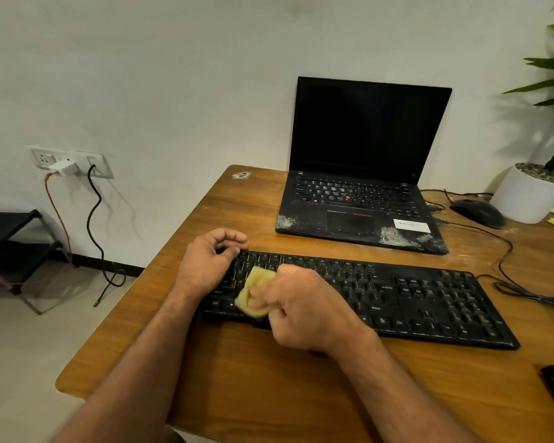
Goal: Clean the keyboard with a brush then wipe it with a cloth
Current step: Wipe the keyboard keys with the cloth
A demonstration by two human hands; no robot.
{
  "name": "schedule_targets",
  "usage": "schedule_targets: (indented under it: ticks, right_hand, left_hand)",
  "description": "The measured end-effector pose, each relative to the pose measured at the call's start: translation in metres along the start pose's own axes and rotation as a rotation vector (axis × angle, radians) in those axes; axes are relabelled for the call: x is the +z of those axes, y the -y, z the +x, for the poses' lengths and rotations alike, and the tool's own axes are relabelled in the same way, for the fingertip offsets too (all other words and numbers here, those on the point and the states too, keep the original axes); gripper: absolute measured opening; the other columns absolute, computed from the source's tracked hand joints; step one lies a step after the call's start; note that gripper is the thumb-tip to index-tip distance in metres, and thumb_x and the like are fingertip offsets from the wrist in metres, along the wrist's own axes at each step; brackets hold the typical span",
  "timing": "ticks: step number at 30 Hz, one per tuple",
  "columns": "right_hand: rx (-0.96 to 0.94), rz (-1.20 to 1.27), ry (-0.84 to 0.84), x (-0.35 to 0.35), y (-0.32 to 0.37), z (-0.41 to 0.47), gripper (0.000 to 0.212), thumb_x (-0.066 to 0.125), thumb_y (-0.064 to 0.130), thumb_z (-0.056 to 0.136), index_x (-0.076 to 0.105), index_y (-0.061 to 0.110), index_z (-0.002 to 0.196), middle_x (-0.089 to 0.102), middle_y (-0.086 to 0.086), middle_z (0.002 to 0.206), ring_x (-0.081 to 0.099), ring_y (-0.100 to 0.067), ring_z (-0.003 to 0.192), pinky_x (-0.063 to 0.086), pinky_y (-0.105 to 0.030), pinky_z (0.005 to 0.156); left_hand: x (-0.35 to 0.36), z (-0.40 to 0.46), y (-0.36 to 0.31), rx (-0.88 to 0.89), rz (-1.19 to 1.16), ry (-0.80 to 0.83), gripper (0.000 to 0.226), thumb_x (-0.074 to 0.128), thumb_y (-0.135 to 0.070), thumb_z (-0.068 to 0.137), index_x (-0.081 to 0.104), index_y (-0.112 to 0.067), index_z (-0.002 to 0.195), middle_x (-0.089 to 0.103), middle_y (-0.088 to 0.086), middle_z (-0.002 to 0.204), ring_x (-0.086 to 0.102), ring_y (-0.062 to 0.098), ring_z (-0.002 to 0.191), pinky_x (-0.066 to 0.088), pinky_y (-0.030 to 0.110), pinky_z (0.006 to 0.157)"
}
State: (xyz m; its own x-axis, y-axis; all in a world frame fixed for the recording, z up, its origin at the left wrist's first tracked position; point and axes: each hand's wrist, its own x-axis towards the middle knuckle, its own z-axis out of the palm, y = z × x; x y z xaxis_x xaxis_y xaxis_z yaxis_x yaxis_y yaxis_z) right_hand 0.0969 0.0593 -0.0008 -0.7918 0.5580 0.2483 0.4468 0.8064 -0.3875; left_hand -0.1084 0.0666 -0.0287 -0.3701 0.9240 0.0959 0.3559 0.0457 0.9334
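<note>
A bunched-up yellow cloth [256, 290] is gripped in the right hand [304, 310], fingers curled tight round it, and it's pressed onto the left part of the black keyboard [397, 302], down around the Ctrl and Shift keys. The right hand is a bit blurred. The keyboard's left end is steadied by the left hand [210, 263]: the fingers are bent over the top-left corner, with the palm resting on the edge of the keys. Whether that corner is actually clamped or just leaned on can't be told from here.

The keyboard is laid at a slight angle across a wooden counter [301, 394], with pale dust specks seen on the keys toward its right end. Just behind it an open black ThinkPad laptop [362, 174] is parked, screen dark, and whitish dusty smudges are visible on both front corners of the palm rest. A black mouse [477, 212] is found to the right of the laptop, with cables [506, 251] trailing across the wood. A white pot with a plant [531, 193] is set at the far right corner. On the wall to the left, a socket plate [69, 161] is seen with a white adapter and a black cord plugged in.
</note>
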Motion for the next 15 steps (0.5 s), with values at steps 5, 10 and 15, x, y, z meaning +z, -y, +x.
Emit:
schedule_targets:
  ticks: [5,10,15]
  right_hand:
    - [-0.165,-0.087,0.014,0.003,0.005,-0.006,0.04,0.044,0.013,0.084,0.079,0.024,0.1,0.076,0.007,0.105,0.048,-0.014,0.068,0.048,-0.028,0.06]
    - [-0.156,-0.092,-0.076,0.001,-0.004,-0.007,0.034,0.056,0.003,0.075,0.081,0.024,0.086,0.077,0.011,0.085,0.041,-0.011,0.062,0.035,-0.015,0.056]
    - [0.086,-0.14,-0.164,-0.001,-0.011,-0.005,0.039,0.049,0.01,0.085,0.077,0.024,0.108,0.075,0.014,0.105,0.049,-0.012,0.074,0.052,-0.029,0.063]
  left_hand:
    - [0.001,0.0,0.001,0.016,0.013,0.009,0.026,0.061,-0.004,0.094,0.074,-0.026,0.1,0.077,-0.01,0.094,0.071,0.002,0.093,0.056,0.028,0.084]
    - [0.001,0.0,-0.001,-0.017,-0.001,0.029,0.026,0.06,-0.008,0.096,0.073,-0.03,0.102,0.076,-0.013,0.096,0.069,-0.002,0.091,0.053,0.02,0.074]
    - [-0.001,0.0,-0.001,-0.003,-0.009,0.058,0.03,0.059,-0.008,0.096,0.072,-0.033,0.106,0.076,-0.017,0.098,0.068,-0.006,0.093,0.053,0.015,0.074]
